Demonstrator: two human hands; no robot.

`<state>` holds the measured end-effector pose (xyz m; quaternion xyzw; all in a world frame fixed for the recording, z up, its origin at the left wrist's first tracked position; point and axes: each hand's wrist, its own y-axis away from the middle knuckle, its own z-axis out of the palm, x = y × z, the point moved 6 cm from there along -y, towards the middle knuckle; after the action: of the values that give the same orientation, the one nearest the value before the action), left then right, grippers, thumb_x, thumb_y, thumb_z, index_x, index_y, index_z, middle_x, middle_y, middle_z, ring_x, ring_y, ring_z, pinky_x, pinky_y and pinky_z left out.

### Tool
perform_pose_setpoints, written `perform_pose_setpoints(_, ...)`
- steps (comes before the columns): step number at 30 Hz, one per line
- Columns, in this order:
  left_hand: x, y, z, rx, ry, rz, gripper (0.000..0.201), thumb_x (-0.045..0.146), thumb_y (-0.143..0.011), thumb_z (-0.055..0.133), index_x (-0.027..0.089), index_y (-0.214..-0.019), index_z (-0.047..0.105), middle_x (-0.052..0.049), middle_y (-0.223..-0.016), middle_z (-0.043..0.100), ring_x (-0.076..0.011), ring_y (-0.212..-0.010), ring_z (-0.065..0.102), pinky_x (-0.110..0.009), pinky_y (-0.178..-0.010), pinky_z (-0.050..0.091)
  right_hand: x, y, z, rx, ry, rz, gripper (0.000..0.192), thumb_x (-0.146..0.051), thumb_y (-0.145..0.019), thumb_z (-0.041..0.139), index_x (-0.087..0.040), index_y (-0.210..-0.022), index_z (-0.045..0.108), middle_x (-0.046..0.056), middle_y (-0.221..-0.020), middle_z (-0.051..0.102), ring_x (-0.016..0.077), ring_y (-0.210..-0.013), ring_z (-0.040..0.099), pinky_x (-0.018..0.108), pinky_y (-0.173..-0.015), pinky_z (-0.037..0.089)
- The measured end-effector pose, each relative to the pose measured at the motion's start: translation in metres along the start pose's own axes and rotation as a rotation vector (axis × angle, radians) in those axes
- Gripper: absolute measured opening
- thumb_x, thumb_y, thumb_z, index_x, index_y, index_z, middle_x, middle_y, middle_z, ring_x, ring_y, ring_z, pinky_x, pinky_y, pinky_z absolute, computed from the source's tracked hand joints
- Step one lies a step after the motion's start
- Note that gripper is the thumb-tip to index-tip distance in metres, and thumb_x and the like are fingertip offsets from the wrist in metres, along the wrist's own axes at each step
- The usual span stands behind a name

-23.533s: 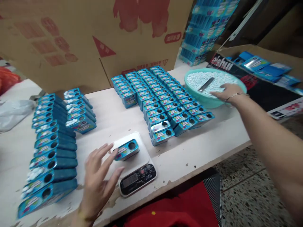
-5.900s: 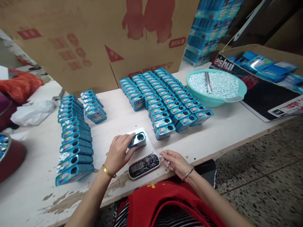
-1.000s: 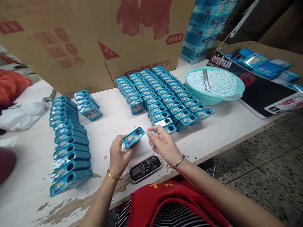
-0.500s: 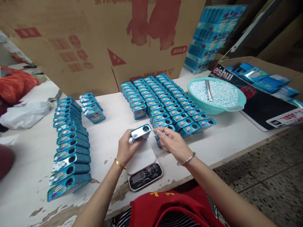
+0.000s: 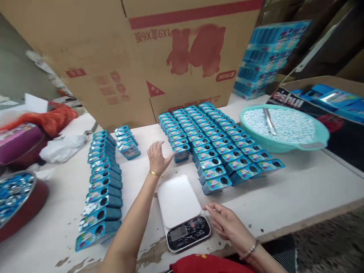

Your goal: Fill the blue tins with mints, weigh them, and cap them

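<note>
Blurred blue tins at the far right are cut off and hard to read. Your left hand (image 5: 156, 158) reaches out, fingers spread and empty, beside a tin (image 5: 181, 152) in the rows of open tins. Your right hand (image 5: 224, 223) rests loose and empty on the tabletop (image 5: 298, 185) beside the bare scale (image 5: 182, 212). Far right, a teal basin (image 5: 284, 142) holds white tablets.

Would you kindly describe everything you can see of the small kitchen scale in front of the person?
The kitchen scale lies flat on the white table, near its front edge. It has a white, rounded rectangular weighing plate, bare, and a glossy black front panel with a small display and coloured buttons. It looks like plastic. The right hand hovers open beside the panel; whether they touch cannot be told.
</note>
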<state>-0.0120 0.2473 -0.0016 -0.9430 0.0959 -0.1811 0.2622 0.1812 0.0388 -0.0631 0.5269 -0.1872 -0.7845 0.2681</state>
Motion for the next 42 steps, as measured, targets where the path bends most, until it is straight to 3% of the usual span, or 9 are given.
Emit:
perform_pose_setpoints(5,-0.087,-0.015,-0.04,0.037,-0.35,-0.415,0.039,0.029,-0.076,0.061,0.015,-0.112,0.054,-0.02,-0.133,0.043,-0.037,-0.122,0.038,-0.051,-0.097,0.029,0.01,0.003,-0.006,0.029,-0.06,0.044,0.065,-0.067,-0.051,0.074,-0.017,-0.086,0.055,-0.014,-0.041,0.029,0.0001,-0.033,0.012,0.02,-0.037,0.004)
perform_pose_setpoints(9,-0.107,-0.019,-0.042,-0.125,-0.483,-0.408,0.02,0.016,-0.076,0.056,0.013,-0.096,0.06,-0.02,-0.136,0.04,-0.0372,-0.13,0.028,-0.059,-0.1,0.021,0.011,0.009,-0.005,0.043,-0.12,0.027,0.059,-0.061,-0.053,0.077,-0.015,-0.086,0.058,-0.012,-0.044,0.033,-0.0005,-0.033,0.016,0.018,-0.037,0.006)
perform_pose_setpoints(14,-0.053,-0.011,-0.062,-0.271,-0.539,-0.128,0.016,0.022,-0.084,0.048,0.014,-0.09,0.061,-0.016,-0.109,0.056,-0.0332,-0.107,0.05,-0.057,-0.096,0.03,0.006,0.021,-0.012,0.083,-0.268,-0.016,0.044,-0.044,-0.054,0.083,-0.015,-0.081,0.065,-0.004,-0.059,0.05,0.0029,-0.043,0.036,0.016,-0.036,0.02)
perform_pose_setpoints(17,0.005,0.011,-0.083,-0.404,-0.472,0.055,0.019,0.031,-0.085,0.049,0.016,-0.09,0.061,-0.011,-0.096,0.058,-0.0253,-0.081,0.057,-0.04,-0.074,0.043,0.008,0.027,-0.02,0.097,-0.352,-0.002,0.035,-0.033,-0.053,0.086,-0.014,-0.076,0.069,0.002,-0.069,0.057,0.0066,-0.055,0.048,0.018,-0.044,0.037)
perform_pose_setpoints(22,0.103,0.063,-0.091,-0.662,-0.379,0.375,0.016,0.03,-0.086,0.051,0.018,-0.088,0.061,-0.008,-0.089,0.059,-0.0218,-0.074,0.059,-0.032,-0.057,0.039,0.015,0.034,-0.027,0.067,-0.349,-0.033,0.028,-0.029,-0.06,0.082,-0.011,-0.078,0.07,0.004,-0.073,0.06,0.0075,-0.058,0.053,0.017,-0.045,0.039)
perform_pose_setpoints(27,0.135,0.085,-0.08,-0.801,-0.357,0.407,0.015,0.026,-0.087,0.05,0.016,-0.091,0.061,-0.009,-0.093,0.062,-0.023,-0.082,0.061,-0.033,-0.063,0.042,0.024,0.04,-0.031,0.056,-0.419,-0.042,0.025,-0.027,-0.065,0.08,-0.012,-0.081,0.069,0.002,-0.071,0.061,0.0057,-0.056,0.053,0.014,-0.045,0.041)
perform_pose_setpoints(32,0.118,0.07,-0.116,-0.601,-0.096,0.309,0.031,0.042,-0.084,0.058,0.017,-0.102,0.055,-0.008,-0.101,0.063,-0.0213,-0.089,0.06,-0.033,-0.074,0.045,0.034,0.048,-0.046,0.152,-0.484,0.021,0.014,-0.009,-0.068,0.073,-0.011,-0.081,0.068,0.008,-0.08,0.068,0.0115,-0.072,0.065,0.016,-0.06,0.053)
perform_pose_setpoints(37,0.06,0.071,-0.165,-0.252,0.146,0.011,0.027,0.041,-0.084,0.056,0.017,-0.097,0.056,-0.002,-0.084,0.063,-0.0125,-0.071,0.058,-0.026,-0.065,0.046,0.047,0.052,-0.059,0.182,-0.518,0.057,0.011,-0.008,-0.073,0.069,-0.012,-0.083,0.067,0.005,-0.071,0.067,0.0092,-0.06,0.063,0.014,-0.053,0.052)
perform_pose_setpoints(42,0.014,0.107,-0.165,-0.249,0.193,-0.167,0.029,0.039,-0.082,0.058,0.018,-0.102,0.058,0.0,-0.077,0.062,-0.0112,-0.068,0.057,-0.025,-0.065,0.047,0.047,0.054,-0.058,0.197,-0.461,0.071,0.017,-0.008,-0.068,0.075,-0.011,-0.083,0.066,0.008,-0.078,0.069,0.0112,-0.07,0.066,0.015,-0.06,0.054)
